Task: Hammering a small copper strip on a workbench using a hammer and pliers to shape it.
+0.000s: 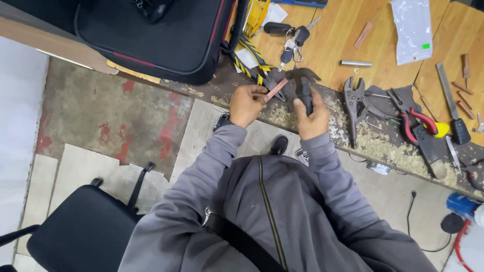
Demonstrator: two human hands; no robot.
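Copper-coloured and thin, the metal strip [276, 89] is pinched in the fingers of the left hand [246, 105], angled up toward the head of the black hammer [303, 83] that the right hand [312, 117] grips by its handle, both held just above the sawdust-strewn table [348, 35] edge. Struck this close, the fingertips could be hit, or the strip could bend and spring loose toward the floor.

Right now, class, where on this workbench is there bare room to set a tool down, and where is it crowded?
Free: bare wood between the keys, metal rod and plastic bag. Crowded: the sawdust-strewn front edge around the locking pliers and red-handled pliers, and beside the black case.
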